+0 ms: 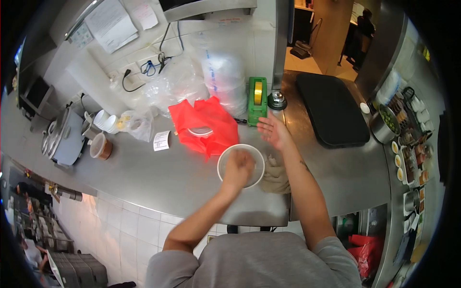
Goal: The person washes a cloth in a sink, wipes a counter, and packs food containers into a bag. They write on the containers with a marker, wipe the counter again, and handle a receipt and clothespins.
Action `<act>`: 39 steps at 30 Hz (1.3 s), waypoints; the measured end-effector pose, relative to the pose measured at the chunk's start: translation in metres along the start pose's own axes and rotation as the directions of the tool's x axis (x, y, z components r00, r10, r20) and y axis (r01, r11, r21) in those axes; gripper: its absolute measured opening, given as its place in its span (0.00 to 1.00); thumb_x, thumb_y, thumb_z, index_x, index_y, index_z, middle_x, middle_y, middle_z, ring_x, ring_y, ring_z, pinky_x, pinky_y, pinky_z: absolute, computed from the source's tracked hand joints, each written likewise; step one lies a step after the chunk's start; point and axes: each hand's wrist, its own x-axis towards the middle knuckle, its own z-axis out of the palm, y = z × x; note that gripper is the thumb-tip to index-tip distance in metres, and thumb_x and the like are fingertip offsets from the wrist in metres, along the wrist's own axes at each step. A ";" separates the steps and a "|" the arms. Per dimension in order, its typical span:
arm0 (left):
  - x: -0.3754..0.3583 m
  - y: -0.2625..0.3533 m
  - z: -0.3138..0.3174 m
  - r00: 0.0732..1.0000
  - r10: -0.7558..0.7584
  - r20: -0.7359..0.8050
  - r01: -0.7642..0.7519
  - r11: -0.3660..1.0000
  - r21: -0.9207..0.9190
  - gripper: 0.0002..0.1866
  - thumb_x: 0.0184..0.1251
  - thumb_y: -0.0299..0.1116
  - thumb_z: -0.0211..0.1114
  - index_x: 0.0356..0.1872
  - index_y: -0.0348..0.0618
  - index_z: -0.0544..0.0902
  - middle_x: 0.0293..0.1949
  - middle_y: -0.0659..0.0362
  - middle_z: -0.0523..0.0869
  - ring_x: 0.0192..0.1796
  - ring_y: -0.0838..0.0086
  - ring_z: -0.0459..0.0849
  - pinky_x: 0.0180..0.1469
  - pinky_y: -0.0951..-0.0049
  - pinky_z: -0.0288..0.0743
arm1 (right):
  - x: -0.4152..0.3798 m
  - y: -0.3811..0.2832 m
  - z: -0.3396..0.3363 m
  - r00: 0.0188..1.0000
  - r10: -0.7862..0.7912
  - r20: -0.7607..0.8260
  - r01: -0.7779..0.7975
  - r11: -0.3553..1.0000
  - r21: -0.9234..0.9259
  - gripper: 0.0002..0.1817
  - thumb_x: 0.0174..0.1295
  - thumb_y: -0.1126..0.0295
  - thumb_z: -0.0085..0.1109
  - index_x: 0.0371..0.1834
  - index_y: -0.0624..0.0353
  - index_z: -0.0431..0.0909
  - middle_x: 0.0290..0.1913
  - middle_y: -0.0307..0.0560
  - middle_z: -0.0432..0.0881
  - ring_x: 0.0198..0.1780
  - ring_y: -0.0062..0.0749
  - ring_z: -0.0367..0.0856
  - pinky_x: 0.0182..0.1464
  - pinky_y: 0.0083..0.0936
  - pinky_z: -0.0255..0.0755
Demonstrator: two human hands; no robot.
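A round white-rimmed bowl [260, 178] stands at the counter's front edge. Over its opening is my left hand [239, 166], blurred, its fingers curled; whether it holds anything cannot be made out. My right hand [272, 131] is raised with its fingers apart and nothing in it, just below the green tape dispenser [251, 115]. Behind the bowl lies a red plastic bag [218, 126] around a container whose pale rim shows. A crumpled beige cloth [275, 177] is at the bowl's right side. Left of the bag is a printed slip [162, 140].
A service bell [277, 100] stands beside the dispenser, with a black tray [332, 110] to its right. Stacked clear lids [223, 77] stand at the back. A brown-filled tub [101, 147] and a large cooker [70, 137] are left; a pot [384, 126] is right.
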 end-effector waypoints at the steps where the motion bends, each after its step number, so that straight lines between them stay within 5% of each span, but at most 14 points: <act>1: -0.031 -0.003 -0.004 0.995 0.097 -0.015 -0.096 0.994 0.052 0.04 0.57 0.25 0.61 0.27 0.37 0.75 0.34 0.56 0.76 0.34 0.74 0.75 0.36 0.76 0.69 | 0.014 0.000 0.006 0.998 0.056 0.005 -0.056 0.997 0.054 0.25 0.59 0.46 0.57 0.48 0.57 0.77 0.41 0.40 0.80 0.42 0.28 0.76 0.42 0.28 0.67; 2: -0.055 -0.008 -0.007 0.982 0.187 -0.025 -0.183 0.978 0.102 0.03 0.56 0.24 0.62 0.27 0.38 0.76 0.37 0.56 0.75 0.37 0.73 0.75 0.37 0.76 0.69 | 0.025 0.002 0.010 0.999 0.036 -0.027 -0.034 0.997 0.065 0.25 0.58 0.47 0.58 0.47 0.57 0.77 0.41 0.41 0.81 0.42 0.28 0.76 0.42 0.29 0.67; 8: -0.090 -0.013 -0.013 0.995 0.097 -0.016 -0.094 0.988 0.126 0.03 0.55 0.24 0.63 0.29 0.38 0.78 0.40 0.58 0.74 0.45 0.70 0.73 0.36 0.76 0.69 | 0.060 0.018 0.017 0.984 -0.051 -0.170 0.067 0.994 0.089 0.13 0.58 0.61 0.59 0.42 0.54 0.79 0.39 0.40 0.82 0.39 0.29 0.79 0.40 0.32 0.68; 16: -0.083 -0.008 0.003 0.982 0.181 -0.043 -0.172 0.971 0.166 0.03 0.56 0.24 0.64 0.27 0.38 0.78 0.39 0.56 0.75 0.44 0.67 0.74 0.34 0.73 0.69 | 0.084 0.021 0.020 0.957 0.149 -0.250 -0.079 0.960 0.267 0.08 0.59 0.67 0.55 0.39 0.53 0.80 0.37 0.38 0.83 0.39 0.29 0.78 0.42 0.36 0.67; 19: -0.080 -0.008 0.006 0.980 0.198 -0.022 -0.191 0.965 0.179 0.03 0.57 0.25 0.64 0.27 0.37 0.78 0.39 0.56 0.75 0.44 0.68 0.74 0.34 0.74 0.69 | 0.112 0.038 0.008 0.954 0.255 -0.156 -0.211 0.944 0.253 0.07 0.59 0.66 0.56 0.39 0.52 0.78 0.39 0.35 0.81 0.40 0.28 0.78 0.40 0.35 0.68; 22: -0.082 0.008 -0.004 0.989 0.145 -0.017 -0.141 0.980 0.141 0.05 0.59 0.27 0.63 0.27 0.37 0.78 0.39 0.57 0.75 0.43 0.70 0.74 0.35 0.75 0.68 | 0.088 0.037 0.025 0.976 0.182 -0.116 -0.167 0.977 0.129 0.11 0.60 0.64 0.56 0.45 0.52 0.78 0.43 0.36 0.80 0.45 0.28 0.77 0.43 0.36 0.68; 23: -0.084 0.012 -0.010 0.994 0.109 -0.024 -0.106 0.987 0.118 0.06 0.60 0.28 0.63 0.27 0.37 0.78 0.39 0.58 0.75 0.42 0.71 0.74 0.35 0.76 0.68 | 0.065 0.027 0.034 0.992 0.120 -0.027 -0.116 0.987 0.115 0.17 0.62 0.64 0.57 0.54 0.52 0.75 0.46 0.37 0.79 0.48 0.27 0.76 0.45 0.35 0.69; 29: -0.100 0.000 -0.053 0.998 -0.003 -0.065 0.005 0.999 0.043 0.08 0.62 0.34 0.64 0.28 0.39 0.81 0.38 0.60 0.75 0.40 0.74 0.74 0.39 0.76 0.66 | 0.006 0.005 0.033 0.927 -0.324 0.191 0.329 0.944 0.004 0.29 0.56 0.77 0.61 0.64 0.53 0.67 0.38 0.42 0.81 0.39 0.25 0.78 0.40 0.20 0.71; 32: -0.107 -0.028 -0.064 0.992 -0.089 -0.093 0.095 0.994 0.060 0.09 0.62 0.34 0.65 0.29 0.39 0.82 0.37 0.58 0.75 0.38 0.74 0.73 0.39 0.74 0.67 | 0.000 0.020 0.031 0.913 -0.398 0.088 0.408 0.897 -0.170 0.34 0.54 0.83 0.60 0.67 0.54 0.64 0.35 0.44 0.81 0.36 0.24 0.79 0.36 0.18 0.73; 35: -0.106 -0.075 -0.069 0.983 -0.178 -0.036 0.182 0.973 0.143 0.10 0.62 0.34 0.65 0.28 0.37 0.80 0.34 0.57 0.74 0.35 0.72 0.73 0.39 0.72 0.67 | 0.005 0.057 0.002 0.952 -0.281 0.125 0.306 0.901 -0.306 0.33 0.58 0.82 0.55 0.69 0.54 0.60 0.35 0.42 0.81 0.37 0.24 0.79 0.35 0.22 0.75; 39: -0.075 -0.103 -0.066 0.999 0.038 0.000 -0.037 0.978 0.206 0.11 0.59 0.34 0.67 0.28 0.36 0.78 0.32 0.55 0.73 0.33 0.68 0.72 0.39 0.70 0.68 | -0.007 0.076 0.000 0.982 0.077 0.171 -0.041 0.977 -0.208 0.34 0.61 0.77 0.54 0.71 0.54 0.56 0.40 0.48 0.81 0.38 0.24 0.80 0.35 0.22 0.76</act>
